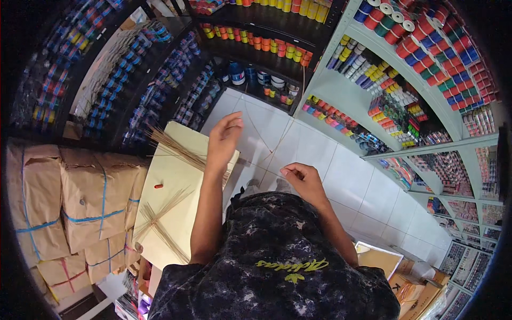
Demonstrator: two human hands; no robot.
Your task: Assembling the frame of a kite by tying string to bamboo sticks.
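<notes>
My left hand [223, 140] is raised above the right edge of a pale yellow table, its fingers loosely bent and somewhat apart, with nothing visible in them. Lower and to the right, my right hand [305, 182] has thumb and forefinger pinched together at a thin brown strand; its exact hold is hard to see. Thin brown strands [270, 151] bend and cross in the air ahead of both hands. On the table [178, 140], beside my left forearm, lie a bundle of thin brown sticks [178, 149] and several more sticks crossed in a star [154, 218].
A small red object [158, 186] lies on the table. Brown paper parcels [93, 186] tied with blue string are stacked at the left. Shelves of coloured spools [266, 45] stand ahead, with more shelves [368, 85] at right. Cardboard boxes [413, 290] sit at the lower right.
</notes>
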